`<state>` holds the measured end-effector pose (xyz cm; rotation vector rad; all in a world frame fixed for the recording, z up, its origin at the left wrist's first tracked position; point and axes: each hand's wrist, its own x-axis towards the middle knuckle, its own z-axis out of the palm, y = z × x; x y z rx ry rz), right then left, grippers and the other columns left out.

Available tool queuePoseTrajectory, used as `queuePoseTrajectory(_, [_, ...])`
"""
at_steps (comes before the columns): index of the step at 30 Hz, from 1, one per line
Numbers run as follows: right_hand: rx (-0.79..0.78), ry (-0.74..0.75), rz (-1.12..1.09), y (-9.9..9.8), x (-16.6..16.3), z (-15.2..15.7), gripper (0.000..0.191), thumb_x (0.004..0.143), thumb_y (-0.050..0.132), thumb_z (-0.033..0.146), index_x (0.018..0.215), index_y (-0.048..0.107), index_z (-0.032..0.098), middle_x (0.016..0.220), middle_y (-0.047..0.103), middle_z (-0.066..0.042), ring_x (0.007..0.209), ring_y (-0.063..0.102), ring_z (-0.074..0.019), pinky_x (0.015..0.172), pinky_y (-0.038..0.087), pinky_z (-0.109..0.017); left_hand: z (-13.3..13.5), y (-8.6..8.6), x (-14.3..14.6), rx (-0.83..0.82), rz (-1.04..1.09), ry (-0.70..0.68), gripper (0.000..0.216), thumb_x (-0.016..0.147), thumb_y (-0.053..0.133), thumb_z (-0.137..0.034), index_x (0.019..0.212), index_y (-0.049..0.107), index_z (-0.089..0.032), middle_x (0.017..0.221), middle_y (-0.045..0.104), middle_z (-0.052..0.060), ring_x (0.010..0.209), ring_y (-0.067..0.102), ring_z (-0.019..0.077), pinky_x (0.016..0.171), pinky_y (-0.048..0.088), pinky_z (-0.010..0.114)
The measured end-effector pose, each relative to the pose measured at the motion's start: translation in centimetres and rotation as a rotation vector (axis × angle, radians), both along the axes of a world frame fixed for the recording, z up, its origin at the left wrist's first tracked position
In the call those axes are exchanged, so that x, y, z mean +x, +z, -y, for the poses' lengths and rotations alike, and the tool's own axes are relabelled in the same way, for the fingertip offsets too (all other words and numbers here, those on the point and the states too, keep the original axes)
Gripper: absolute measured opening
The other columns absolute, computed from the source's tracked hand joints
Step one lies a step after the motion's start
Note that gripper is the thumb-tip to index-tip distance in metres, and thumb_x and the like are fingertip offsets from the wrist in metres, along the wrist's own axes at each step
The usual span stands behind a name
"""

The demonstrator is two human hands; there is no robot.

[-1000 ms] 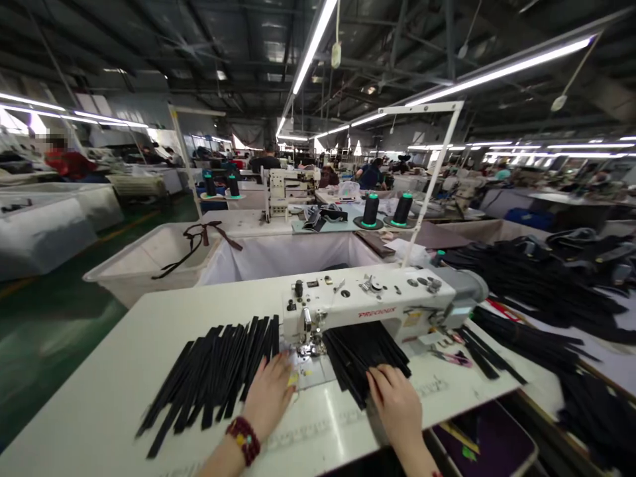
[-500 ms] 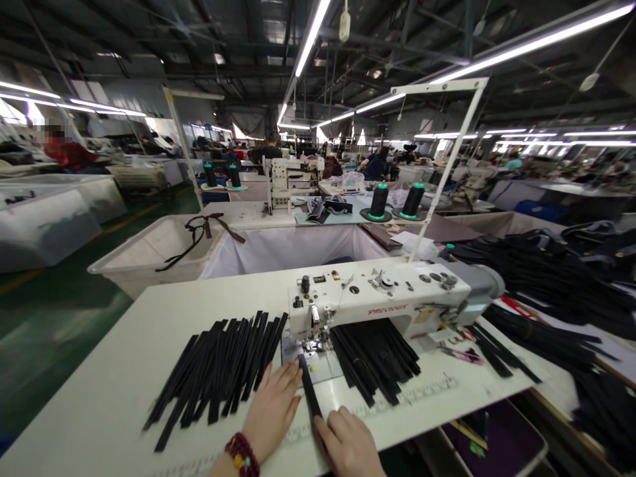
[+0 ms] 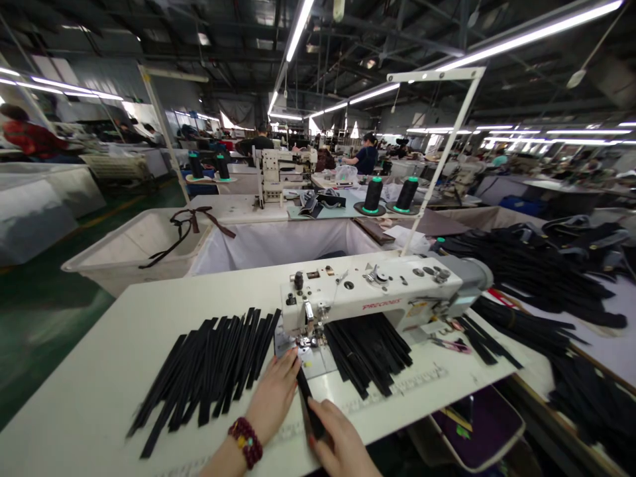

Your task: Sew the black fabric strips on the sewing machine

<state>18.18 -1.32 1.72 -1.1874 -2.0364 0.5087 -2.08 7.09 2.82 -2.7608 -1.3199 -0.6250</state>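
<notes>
Two bare hands guide one black strip [image 3: 303, 387] on the white desk [image 3: 99, 384], at the near side of a sewing machine [image 3: 368, 291]. The strip points away from the person, and its far end is close to the metal presser foot [image 3: 308, 342]; whether it is under the foot cannot be told, because fingers cover this part. The left hand [image 3: 275, 391] lies rather flat, its fingers close together and the tips at the strip's far end; if it pinches or only presses is not clear. The right hand [image 3: 340, 437] holds the near part of the strip between thumb and index finger. For a good result, the far end should probably lie straight before the foot, with light, even tension from the right hand, and the left fingertips should leave some space to the needle area. The strip looks like flat, matte woven fabric, narrow and long, so it may twist or slide sideways on the smooth metal plate [image 3: 318, 366]. Similar strips make a loose, fan-like left pile [image 3: 213, 371], while a tighter right pile [image 3: 368, 351] spreads partly under the machine's hard, glossy arm.
</notes>
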Motion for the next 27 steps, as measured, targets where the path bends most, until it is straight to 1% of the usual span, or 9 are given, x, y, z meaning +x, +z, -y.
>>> queuePoseTrajectory(3, [0.248,-0.015,0.245,0.4,0.1,-0.6,0.047,0.081,0.052,0.009,0.127,0.061,0.018,0.088,0.067,-0.008,0.074,0.064,-0.0238,0.065,0.055,-0.033,0.0,0.0,0.1,0.014,0.004,0.073,0.048,0.089,0.047,-0.009,0.135,0.057,-0.019,0.144,0.055,0.016,0.133,0.052,0.0307,0.107,0.047,0.055])
queuePoseTrajectory(5, [0.386,-0.057,0.3,0.6,0.1,-1.1,0.036,0.087,0.051,0.01,0.12,0.063,0.017,0.09,0.068,-0.01,0.076,0.064,-0.0237,0.065,0.053,-0.034,0.1,-0.1,0.0,0.014,0.002,0.092,0.046,0.09,0.049,-0.012,0.135,0.057,-0.016,0.139,0.059,0.016,0.129,0.056,0.0302,0.106,0.049,0.054])
queuePoseTrajectory(7, [0.468,-0.053,0.299,0.7,0.3,-1.4,0.032,0.09,0.049,0.012,0.118,0.063,0.017,0.104,0.069,-0.011,0.092,0.065,-0.0252,0.08,0.054,-0.037,0.1,-0.4,-0.2,0.014,-0.013,0.08,0.044,0.091,0.048,-0.013,0.135,0.056,-0.014,0.138,0.06,0.016,0.127,0.059,0.0291,0.105,0.05,0.053])
queuePoseTrajectory(9, [0.51,-0.012,0.31,0.6,0.4,-1.7,0.032,0.091,0.048,0.013,0.119,0.063,0.018,0.115,0.069,-0.01,0.107,0.062,-0.0251,0.101,0.046,-0.042,0.0,-0.7,-0.3,0.015,-0.038,0.061,0.044,0.092,0.046,-0.012,0.135,0.056,-0.013,0.14,0.059,0.016,0.128,0.058,0.0286,0.105,0.049,0.054])
queuePoseTrajectory(12, [0.48,0.03,0.336,0.2,0.6,-1.8,0.038,0.087,0.051,0.013,0.123,0.061,0.018,0.119,0.069,-0.007,0.115,0.059,-0.0237,0.119,0.025,-0.045,-0.2,-1.2,-0.3,0.001,-0.046,0.056,0.047,0.093,0.044,-0.012,0.139,0.053,-0.014,0.144,0.056,0.014,0.133,0.053,0.0272,0.108,0.045,0.055])
queuePoseTrajectory(15, [0.407,0.033,0.351,-0.3,0.8,-1.8,0.046,0.081,0.054,0.011,0.126,0.059,0.018,0.124,0.067,-0.008,0.121,0.056,-0.0241,0.123,0.01,-0.047,-0.6,-1.5,-0.1,-0.004,-0.024,0.066,0.05,0.093,0.043,-0.012,0.142,0.05,-0.016,0.146,0.055,0.014,0.134,0.052,0.0258,0.109,0.044,0.053])
queuePoseTrajectory(20, [0.317,0.047,0.36,-0.6,0.9,-1.6,0.051,0.079,0.057,0.012,0.129,0.058,0.019,0.128,0.065,-0.008,0.124,0.055,-0.0249,0.123,0.009,-0.049,-0.9,-1.9,0.1,0.029,-0.058,0.064,0.048,0.094,0.04,-0.011,0.14,0.051,-0.014,0.145,0.055,0.014,0.132,0.054,0.0271,0.107,0.045,0.055])
queuePoseTrajectory(23, [0.287,0.038,0.351,-0.2,0.8,-1.5,0.051,0.08,0.056,0.011,0.13,0.058,0.02,0.129,0.065,-0.007,0.124,0.054,-0.0242,0.123,0.01,-0.049,-0.9,-2.0,0.1,0.046,-0.07,0.074,0.049,0.093,0.041,-0.01,0.141,0.051,-0.014,0.145,0.055,0.014,0.133,0.053,0.0267,0.109,0.044,0.054])
queuePoseTrajectory(27, [0.284,0.014,0.318,0.5,0.5,-1.3,0.05,0.08,0.055,0.01,0.129,0.057,0.02,0.128,0.065,-0.006,0.123,0.055,-0.023,0.124,0.005,-0.047,-0.8,-2.0,0.2,0.051,-0.076,0.084,0.05,0.092,0.04,-0.009,0.141,0.051,-0.013,0.145,0.055,0.014,0.134,0.052,0.0268,0.109,0.043,0.055])
